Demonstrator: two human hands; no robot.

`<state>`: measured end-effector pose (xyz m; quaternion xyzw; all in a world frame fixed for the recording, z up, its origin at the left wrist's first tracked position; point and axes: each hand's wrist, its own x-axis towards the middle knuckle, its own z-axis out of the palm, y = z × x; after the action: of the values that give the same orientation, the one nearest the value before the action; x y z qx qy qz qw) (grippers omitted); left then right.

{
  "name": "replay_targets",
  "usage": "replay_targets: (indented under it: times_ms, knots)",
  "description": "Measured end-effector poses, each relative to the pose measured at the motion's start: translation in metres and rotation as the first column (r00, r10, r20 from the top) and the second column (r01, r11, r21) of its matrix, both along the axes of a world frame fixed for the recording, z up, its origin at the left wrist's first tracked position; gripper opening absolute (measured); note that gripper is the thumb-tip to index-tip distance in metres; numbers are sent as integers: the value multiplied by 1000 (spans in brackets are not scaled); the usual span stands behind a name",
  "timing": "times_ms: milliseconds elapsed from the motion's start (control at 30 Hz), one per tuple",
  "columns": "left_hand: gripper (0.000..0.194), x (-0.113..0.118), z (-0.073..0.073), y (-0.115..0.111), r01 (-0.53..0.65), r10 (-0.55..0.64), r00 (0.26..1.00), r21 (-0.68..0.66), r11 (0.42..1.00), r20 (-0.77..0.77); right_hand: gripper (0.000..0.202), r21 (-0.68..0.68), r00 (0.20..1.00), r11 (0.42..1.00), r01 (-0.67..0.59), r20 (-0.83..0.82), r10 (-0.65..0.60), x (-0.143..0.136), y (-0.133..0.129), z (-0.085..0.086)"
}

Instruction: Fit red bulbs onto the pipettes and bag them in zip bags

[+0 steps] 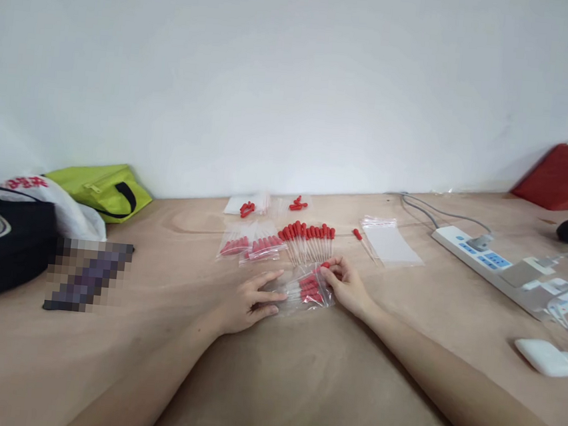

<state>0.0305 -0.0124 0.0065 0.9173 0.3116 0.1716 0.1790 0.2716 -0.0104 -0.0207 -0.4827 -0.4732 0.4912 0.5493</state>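
Note:
A clear zip bag (313, 298) with several red-tipped sticks inside lies flat on the table in front of me. My left hand (254, 298) rests at its left edge, fingers spread and touching the plastic. At the bag's upper right corner, my right hand (346, 282) is closed in a pinch on a red-tipped stick (326, 265); only the red end shows. Behind the bag, a fanned row of loose red-tipped sticks (311, 246) lies on the table. Filled zip bags (265, 243) sit left of that row.
Flat, unfilled-looking zip bags (394, 242) lie to the right beside a single red-tipped stick (365, 245). Small red pieces (247, 208) rest on plastic near the wall. A power strip (485, 259) with cables and a white charger (546, 357) lies right; a green bag (98, 188) and black bag (6, 250) left.

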Motion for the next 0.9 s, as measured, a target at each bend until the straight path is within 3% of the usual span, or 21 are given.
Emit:
replay_targets:
  times_ms: [200,433,600,767,900]
  knots:
    - [28,0,-1,0,13,-13,1000,7,1000,12,24,13,977,984,-178,122,175,2,0,-2]
    - [29,1,0,1,29,-29,1000,38,999,0,21,8,937,990,-139,325,129,-3,13,-10]
    - [31,-1,-4,3,46,-46,999,18,999,-9,27,-68,955,967,-245,154,252,14,14,-6]
    - [31,-2,-6,5,56,-56,998,0,998,-26,42,-103,846,850,-516,89,525,35,10,5]
    - [31,-1,-4,4,48,-50,996,-26,998,-69,47,-104,809,818,-566,119,575,36,11,6]
